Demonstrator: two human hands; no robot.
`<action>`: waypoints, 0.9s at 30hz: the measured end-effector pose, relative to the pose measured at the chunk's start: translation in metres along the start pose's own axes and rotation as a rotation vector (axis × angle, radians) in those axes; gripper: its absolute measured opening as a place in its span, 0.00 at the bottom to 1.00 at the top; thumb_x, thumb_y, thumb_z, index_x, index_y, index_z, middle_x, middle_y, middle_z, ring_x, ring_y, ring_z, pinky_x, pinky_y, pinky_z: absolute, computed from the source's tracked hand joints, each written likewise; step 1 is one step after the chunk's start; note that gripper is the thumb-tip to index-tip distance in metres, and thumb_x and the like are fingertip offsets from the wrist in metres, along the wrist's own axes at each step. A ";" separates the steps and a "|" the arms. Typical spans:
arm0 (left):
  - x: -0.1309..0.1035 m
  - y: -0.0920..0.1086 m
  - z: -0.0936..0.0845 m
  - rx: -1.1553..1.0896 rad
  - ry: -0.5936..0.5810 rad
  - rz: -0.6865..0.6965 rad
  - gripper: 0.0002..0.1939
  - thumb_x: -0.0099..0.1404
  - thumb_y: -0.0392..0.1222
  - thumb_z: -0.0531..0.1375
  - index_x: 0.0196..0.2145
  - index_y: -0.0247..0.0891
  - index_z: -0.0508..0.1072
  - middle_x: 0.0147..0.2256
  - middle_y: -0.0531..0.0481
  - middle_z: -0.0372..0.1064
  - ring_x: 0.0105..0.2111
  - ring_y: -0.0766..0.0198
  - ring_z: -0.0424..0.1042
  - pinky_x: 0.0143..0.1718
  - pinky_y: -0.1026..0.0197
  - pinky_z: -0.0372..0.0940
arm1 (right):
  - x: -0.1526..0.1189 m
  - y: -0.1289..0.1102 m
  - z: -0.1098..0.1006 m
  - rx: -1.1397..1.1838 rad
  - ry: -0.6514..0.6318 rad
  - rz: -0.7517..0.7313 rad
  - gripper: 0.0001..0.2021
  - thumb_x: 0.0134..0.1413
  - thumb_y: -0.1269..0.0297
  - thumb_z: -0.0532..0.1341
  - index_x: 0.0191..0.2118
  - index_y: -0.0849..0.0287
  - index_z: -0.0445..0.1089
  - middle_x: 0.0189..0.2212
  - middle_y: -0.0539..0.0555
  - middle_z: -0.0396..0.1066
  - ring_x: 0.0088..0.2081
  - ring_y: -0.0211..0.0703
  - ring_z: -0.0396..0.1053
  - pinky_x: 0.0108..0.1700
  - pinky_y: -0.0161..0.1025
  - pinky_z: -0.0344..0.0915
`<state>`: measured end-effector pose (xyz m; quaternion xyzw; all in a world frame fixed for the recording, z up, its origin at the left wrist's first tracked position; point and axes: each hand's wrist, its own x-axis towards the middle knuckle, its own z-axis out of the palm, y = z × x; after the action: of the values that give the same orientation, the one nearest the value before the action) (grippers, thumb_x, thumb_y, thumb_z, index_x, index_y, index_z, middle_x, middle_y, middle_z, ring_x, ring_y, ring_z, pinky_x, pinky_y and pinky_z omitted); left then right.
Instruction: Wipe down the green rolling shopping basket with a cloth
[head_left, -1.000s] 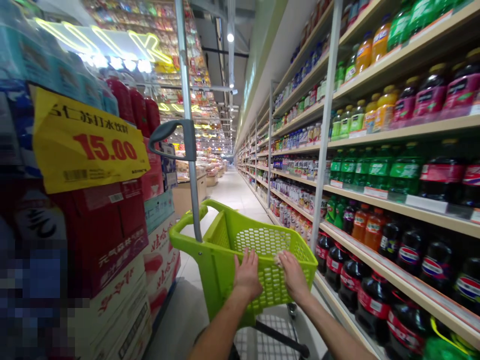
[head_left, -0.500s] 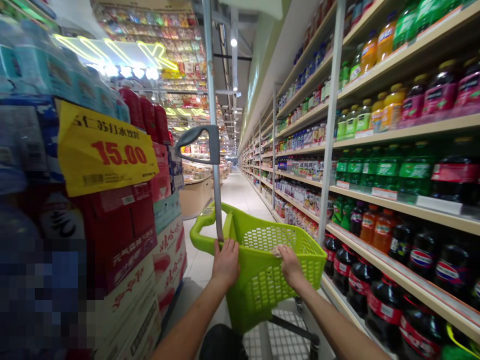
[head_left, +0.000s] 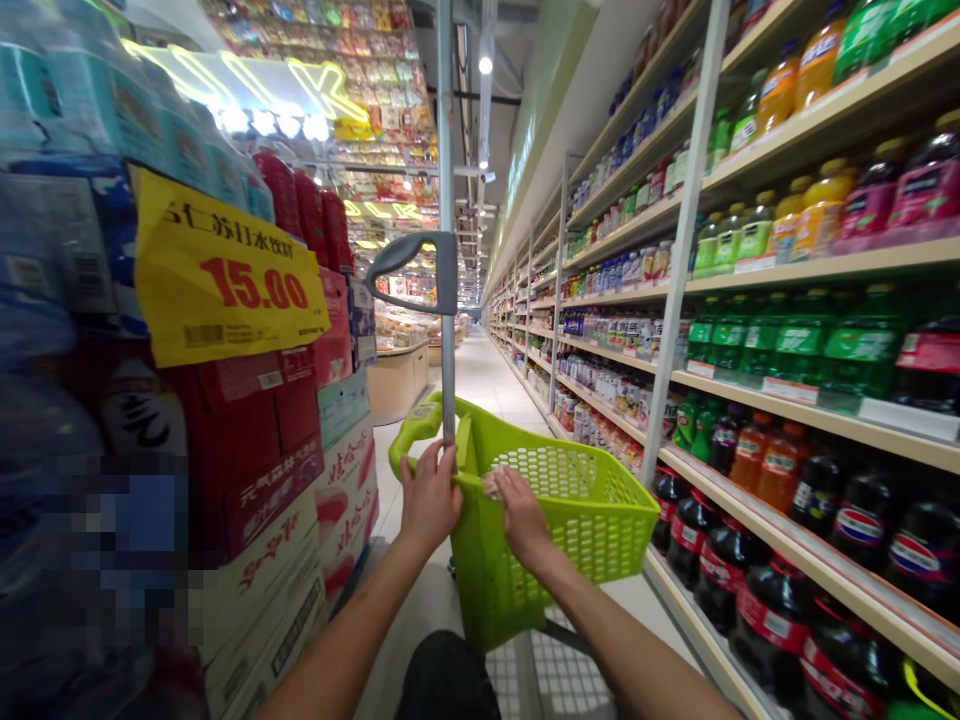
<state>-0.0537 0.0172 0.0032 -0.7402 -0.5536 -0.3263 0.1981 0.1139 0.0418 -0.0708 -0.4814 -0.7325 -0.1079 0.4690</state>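
Before me stands a lime-green shopping cart point(head_left: 574, 540) with a perforated basket. My left hand point(head_left: 430, 500) grips the near corner of its rim, fingers curled over the edge at the foot of a grey metal pole point(head_left: 448, 370). In my right hand point(head_left: 523, 515) is a crumpled whitish cloth point(head_left: 492, 483), pinched at the near top rim of the basket. A grey plastic loop handle point(head_left: 411, 268) is fixed on the pole above my hands.
Shelves of bottled drinks point(head_left: 795, 340) line the right side. Stacked drink cartons point(head_left: 262, 440) with a yellow price sign point(head_left: 232, 270) rise close on the left. A tiled aisle point(head_left: 487, 370) runs ahead, past a display counter point(head_left: 397, 385).
My right hand has slid left along the basket rim with the cloth, nearer my left hand. My left hand has shifted slightly left and up. The view has turned a little.
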 end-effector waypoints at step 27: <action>-0.016 0.025 0.039 0.022 -0.182 0.249 0.27 0.55 0.36 0.50 0.53 0.34 0.60 0.57 0.45 0.55 0.59 0.55 0.47 0.60 0.44 0.37 | -0.033 0.040 -0.022 -0.297 -0.084 0.063 0.25 0.46 0.83 0.47 0.51 0.65 0.64 0.53 0.63 0.60 0.55 0.48 0.54 0.55 0.47 0.53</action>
<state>-0.0221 0.0242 -0.0340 -0.8272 -0.4769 -0.2248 0.1943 0.1626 0.0292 -0.0970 -0.5724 -0.7121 -0.1799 0.3646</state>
